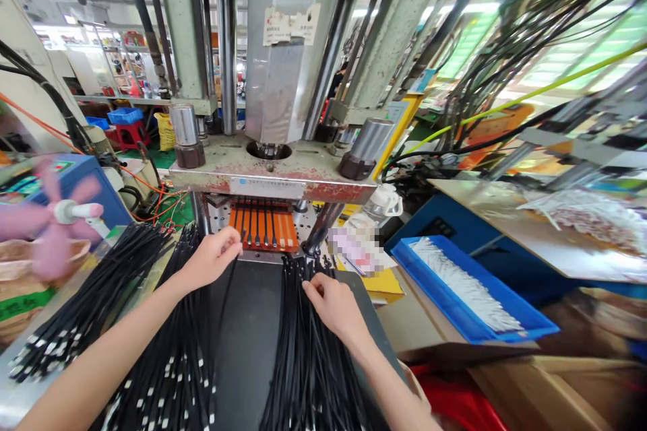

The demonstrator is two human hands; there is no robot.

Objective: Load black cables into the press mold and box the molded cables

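My left hand (220, 257) pinches the end of a black cable at the front left corner of an orange fixture plate (247, 240); the cable's length trails down below the hand. Several black cables with wider ends lie side by side in slots on that plate, under the press head (273, 172). Over the top of a right-hand bundle of black cables (296, 343), my right hand (333, 303) has its fingers curled, thumb and fingertips closed at the cables. Exactly how many strands are between them is hidden.
More black cable bundles with pale tips (172, 363) lie at left. A pink fan (55, 212) stands beyond them. On the right are a blue tray (475, 283) of white pieces, a white jug (384, 205) and a cardboard box (556, 390). Press columns flank the fixture.
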